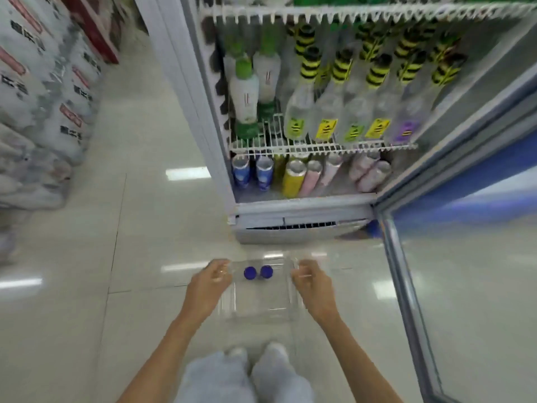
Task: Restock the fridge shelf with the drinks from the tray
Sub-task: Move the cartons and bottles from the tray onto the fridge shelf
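A clear plastic tray [261,311] hangs low over the floor in front of the fridge, seen from above. My left hand [207,283] grips its left rim and my right hand [312,283] grips its right rim. Two bottles with blue caps [258,272] stand at the tray's far end. The white wire fridge shelf [319,146] carries clear bottles with black-and-yellow striped caps [340,91] and white bottles with green caps [244,91]. Part of the shelf's front between these two groups shows bare wire.
The glass fridge door [453,286] stands open at the right. Cans [290,175] fill the bottom fridge level above the vent grille [296,226]. Wrapped bottle packs [37,112] are stacked at the left along the tiled aisle floor [130,228]. My feet [255,356] are below the tray.
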